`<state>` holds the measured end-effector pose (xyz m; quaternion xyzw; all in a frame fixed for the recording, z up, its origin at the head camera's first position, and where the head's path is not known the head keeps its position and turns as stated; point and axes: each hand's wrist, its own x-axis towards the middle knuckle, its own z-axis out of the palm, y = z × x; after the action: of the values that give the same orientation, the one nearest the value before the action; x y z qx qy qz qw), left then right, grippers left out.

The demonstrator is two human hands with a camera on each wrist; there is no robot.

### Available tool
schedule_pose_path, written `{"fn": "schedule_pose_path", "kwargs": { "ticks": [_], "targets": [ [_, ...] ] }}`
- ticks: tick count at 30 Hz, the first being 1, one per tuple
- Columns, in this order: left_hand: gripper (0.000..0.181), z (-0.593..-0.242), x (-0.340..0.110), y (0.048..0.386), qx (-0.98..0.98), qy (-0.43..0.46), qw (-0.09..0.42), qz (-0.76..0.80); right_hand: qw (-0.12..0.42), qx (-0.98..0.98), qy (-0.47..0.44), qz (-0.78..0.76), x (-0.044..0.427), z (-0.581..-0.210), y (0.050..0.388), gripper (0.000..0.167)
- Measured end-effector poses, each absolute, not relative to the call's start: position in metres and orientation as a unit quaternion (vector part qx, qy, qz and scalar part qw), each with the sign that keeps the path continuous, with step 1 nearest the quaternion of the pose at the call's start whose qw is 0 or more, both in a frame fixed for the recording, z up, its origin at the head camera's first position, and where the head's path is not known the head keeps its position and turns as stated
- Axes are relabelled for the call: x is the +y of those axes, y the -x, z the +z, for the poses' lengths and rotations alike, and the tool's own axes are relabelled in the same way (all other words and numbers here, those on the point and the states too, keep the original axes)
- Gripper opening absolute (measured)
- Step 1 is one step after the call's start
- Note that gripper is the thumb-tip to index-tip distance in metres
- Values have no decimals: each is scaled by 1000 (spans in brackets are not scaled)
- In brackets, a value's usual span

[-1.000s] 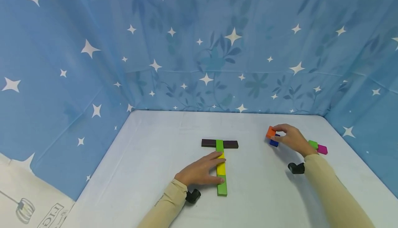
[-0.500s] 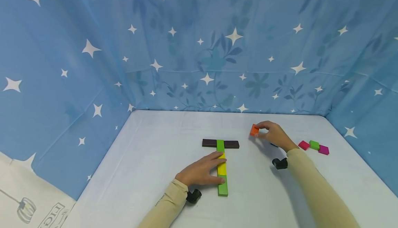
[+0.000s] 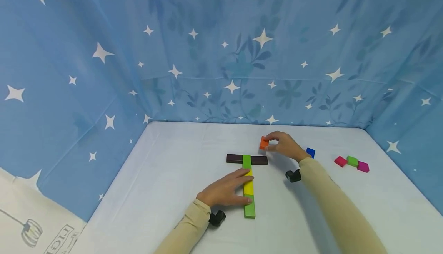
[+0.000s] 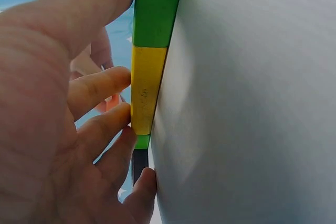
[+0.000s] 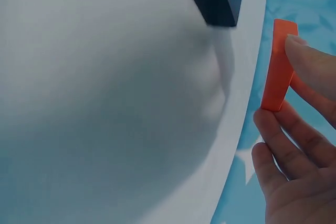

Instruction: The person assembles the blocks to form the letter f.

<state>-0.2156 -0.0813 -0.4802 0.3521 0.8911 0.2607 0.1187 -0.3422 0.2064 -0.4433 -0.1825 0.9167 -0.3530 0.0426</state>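
My right hand (image 3: 284, 145) pinches a flat orange block (image 3: 264, 143) between thumb and fingers, raised over the far part of the table; the right wrist view shows that orange block (image 5: 280, 65) edge-on. My left hand (image 3: 226, 188) rests with spread fingers on a T-shaped row of blocks. Its thumb touches the near green block (image 3: 249, 211) and its fingertips touch the yellow block (image 3: 248, 188). Beyond the yellow one lies another green block (image 3: 247, 161), between two dark brown blocks, one left (image 3: 234, 158) and one right (image 3: 260, 160).
On the white table (image 3: 173, 161), a blue block (image 3: 310, 152) lies behind the right forearm. Farther right a red block (image 3: 340, 161), a green block (image 3: 352, 161) and a magenta block (image 3: 363, 166) sit close together. A blue starry curtain (image 3: 207, 54) surrounds the table.
My right hand has carried the orange block leftward from above the blue block to just behind the right dark brown block. The blue and red blocks have come into fuller view. My left hand stays put.
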Motion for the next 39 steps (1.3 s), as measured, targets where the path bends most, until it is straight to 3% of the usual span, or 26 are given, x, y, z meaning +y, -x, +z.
{"fn": "schedule_pose_path", "kwargs": {
  "ticks": [14, 26, 39],
  "targets": [
    [72, -480, -79, 215, 889, -358, 122, 259, 77, 925, 208, -307, 166, -452, 350, 39],
    [72, -479, -80, 216, 890, -359, 117, 256, 48, 930, 206, -300, 145, -456, 349, 25],
    [71, -478, -81, 215, 889, -362, 112, 256, 36, 928, 218, -300, 139, -462, 345, 25]
  ]
}}
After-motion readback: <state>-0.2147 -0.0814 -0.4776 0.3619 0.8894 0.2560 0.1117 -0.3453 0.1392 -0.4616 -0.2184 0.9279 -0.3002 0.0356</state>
